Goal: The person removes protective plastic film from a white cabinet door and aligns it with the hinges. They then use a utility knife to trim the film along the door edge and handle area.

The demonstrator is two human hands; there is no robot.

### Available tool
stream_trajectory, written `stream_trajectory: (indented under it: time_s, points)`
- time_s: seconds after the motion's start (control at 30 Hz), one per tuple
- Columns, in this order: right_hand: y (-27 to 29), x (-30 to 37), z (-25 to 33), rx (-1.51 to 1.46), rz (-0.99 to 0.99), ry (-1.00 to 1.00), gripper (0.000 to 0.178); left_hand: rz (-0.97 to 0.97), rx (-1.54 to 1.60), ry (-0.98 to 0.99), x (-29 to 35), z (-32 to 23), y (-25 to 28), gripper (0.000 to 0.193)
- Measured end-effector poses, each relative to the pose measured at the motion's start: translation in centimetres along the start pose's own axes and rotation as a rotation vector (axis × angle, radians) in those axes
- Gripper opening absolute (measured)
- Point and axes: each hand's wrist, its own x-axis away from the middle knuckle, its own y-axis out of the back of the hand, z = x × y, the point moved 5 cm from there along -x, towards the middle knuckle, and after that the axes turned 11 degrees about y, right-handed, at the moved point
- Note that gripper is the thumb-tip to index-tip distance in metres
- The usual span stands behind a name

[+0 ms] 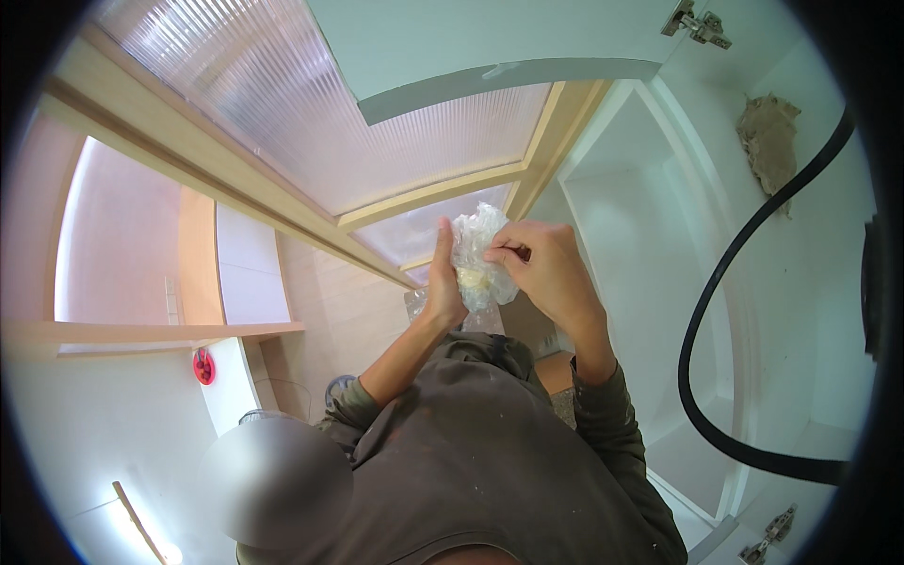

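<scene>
In front of my chest I hold a crumpled clear plastic bag (pixel 478 240) with something pale yellow in its lower part; what that is I cannot make out. My left hand (pixel 445 282) supports the bag from the left, thumb pointing up along its side and the other fingers mostly hidden behind it. From the right, my right hand (pixel 551 268) pinches the plastic between thumb and forefinger, the remaining fingers curled in.
A white cabinet (pixel 640 217) stands at right, its door (pixel 490 42) with a metal hinge (pixel 697 25) swung overhead. A black cable (pixel 694 358) loops nearby. Wood-framed ribbed panels (pixel 405 141) rise ahead. A red bowl (pixel 203 366) sits on a white surface at left.
</scene>
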Motion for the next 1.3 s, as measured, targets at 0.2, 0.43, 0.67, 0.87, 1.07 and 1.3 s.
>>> stream_trajectory:
  time_s: [0.2, 0.43, 0.67, 0.87, 1.07, 1.3]
  points:
    - [-0.1, 1.1, -0.5, -0.026, -0.169, 0.038, 0.019, 0.035, 0.015, 0.021, -0.4, 0.3, 0.2, 0.067]
    - [-1.0, 3.3, 1.1, 0.2, -0.217, 0.142, 0.012, 0.049, 0.066, 0.009, -0.4, 0.6, -1.1, 0.063]
    - [-1.0, 4.8, 3.4, 0.551, -0.072, 0.246, 0.026, 0.023, 0.036, 0.064, -2.7, 2.2, -0.7, 0.058]
    - [-1.9, 5.8, 2.0, 0.35, -0.188, 0.214, 0.03, 0.118, 0.05, 0.178, -2.2, 3.1, -2.2, 0.056]
    - [-1.2, 6.9, -1.0, 0.34, -0.493, 0.148, 0.033, 0.112, 0.072, 0.24, -3.1, 3.0, -4.8, 0.061]
    - [-0.4, 6.1, -2.5, 0.088, -0.443, 0.307, 0.032, -0.044, 0.081, 0.169, -2.8, 1.9, -3.5, 0.059]
